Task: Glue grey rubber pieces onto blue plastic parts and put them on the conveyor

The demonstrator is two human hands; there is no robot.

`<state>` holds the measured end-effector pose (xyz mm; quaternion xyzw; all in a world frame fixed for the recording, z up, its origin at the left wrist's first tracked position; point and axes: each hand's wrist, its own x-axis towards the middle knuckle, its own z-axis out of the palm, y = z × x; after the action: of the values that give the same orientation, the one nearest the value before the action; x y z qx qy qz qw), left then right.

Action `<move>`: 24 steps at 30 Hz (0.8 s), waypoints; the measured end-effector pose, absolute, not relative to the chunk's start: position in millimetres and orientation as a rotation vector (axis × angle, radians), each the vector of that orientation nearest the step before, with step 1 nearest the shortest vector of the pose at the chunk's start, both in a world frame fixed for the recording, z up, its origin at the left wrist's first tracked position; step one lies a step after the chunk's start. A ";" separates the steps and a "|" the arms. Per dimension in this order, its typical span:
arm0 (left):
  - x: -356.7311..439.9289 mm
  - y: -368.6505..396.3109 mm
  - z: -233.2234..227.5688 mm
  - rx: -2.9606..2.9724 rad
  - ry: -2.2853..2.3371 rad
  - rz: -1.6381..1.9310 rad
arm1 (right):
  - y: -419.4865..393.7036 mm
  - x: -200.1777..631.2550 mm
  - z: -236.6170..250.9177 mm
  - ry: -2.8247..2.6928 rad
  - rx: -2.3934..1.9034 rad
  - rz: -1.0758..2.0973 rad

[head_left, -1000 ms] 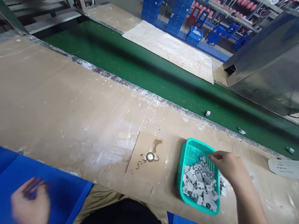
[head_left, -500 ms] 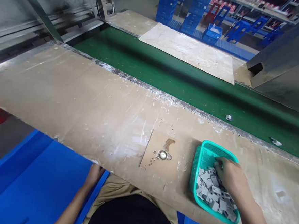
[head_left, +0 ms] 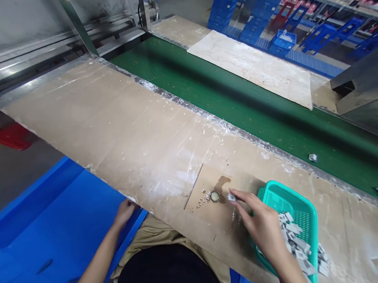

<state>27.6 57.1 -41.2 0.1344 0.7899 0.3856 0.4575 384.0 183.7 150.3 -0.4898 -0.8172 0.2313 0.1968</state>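
Lower centre, bench edge: our right hand pinches one small grey piece beside the round fitting.
We judge it best set squarely; left hand grips the bench; green basket lower right.

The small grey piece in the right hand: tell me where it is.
Pinched in the right hand's fingertips, the grey piece hovers over the workbench, between the round metal fitting and the teal basket.

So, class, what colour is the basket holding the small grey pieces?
Teal green basket, shown best in the head view.
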 end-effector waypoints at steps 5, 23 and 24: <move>23.8 39.4 -11.2 0.058 1.733 1.113 | 183.7 368.1 131.2 -2.376 -1.223 0.633; 94.1 69.0 112.1 0.298 1.355 1.296 | 168.8 357.8 155.1 -1.641 -1.462 1.299; 108.9 76.3 115.6 0.309 1.328 1.305 | 162.8 353.9 160.0 -1.539 -1.443 1.359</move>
<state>108.9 76.3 115.6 0.1327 0.5696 0.5598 0.5870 353.9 162.8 160.0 -0.5463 -0.5830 0.5148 0.3108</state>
